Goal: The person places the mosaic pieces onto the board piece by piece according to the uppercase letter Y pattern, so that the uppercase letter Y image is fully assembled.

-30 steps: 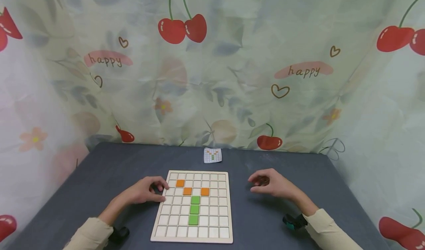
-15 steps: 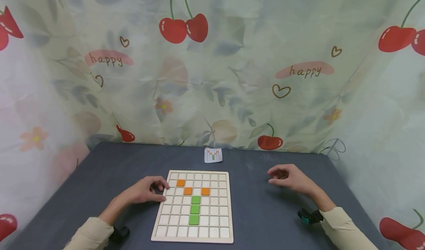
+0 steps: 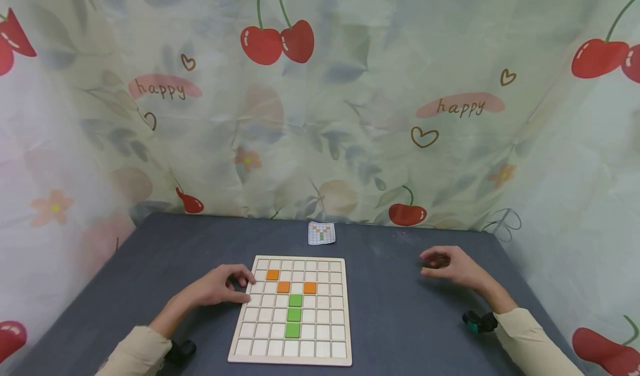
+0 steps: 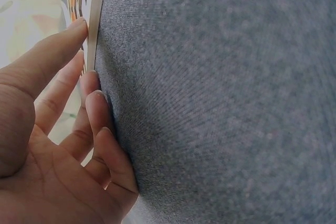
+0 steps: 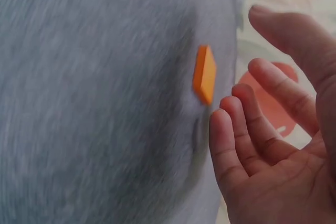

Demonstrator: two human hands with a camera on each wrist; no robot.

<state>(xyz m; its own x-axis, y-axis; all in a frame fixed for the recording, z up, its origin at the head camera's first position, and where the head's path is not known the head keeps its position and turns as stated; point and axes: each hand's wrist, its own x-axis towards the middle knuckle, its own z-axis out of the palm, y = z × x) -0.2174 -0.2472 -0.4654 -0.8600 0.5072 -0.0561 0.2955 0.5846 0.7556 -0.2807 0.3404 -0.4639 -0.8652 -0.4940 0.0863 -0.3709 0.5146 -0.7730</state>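
Note:
A pale board with a grid of white squares (image 3: 251, 330) lies in the middle of the table, bearing several orange and green square tiles. My left hand (image 3: 220, 285) rests at its left edge; thumb and forefinger touch the rim (image 4: 97, 9), while the other fingers curl loosely beside it. To the right of the board, my right hand (image 3: 457, 266) is low over the table, fingers relaxed and parted. Just beyond its fingertips lies an orange tile (image 5: 206, 75), apart from the fingers in the right wrist view. Only a sliver of that tile shows in the head view.
Behind the board lies a small card (image 3: 321, 233) printed with a coloured grid pattern. A dark cloth (image 3: 390, 331) covers the table. A cherry-printed curtain (image 3: 350, 143) hangs around the back and sides.
My right hand has moved to the right, away from the board, and an orange sliver now shows by its fingertips. My left hand and the tiles on the board have stayed put.

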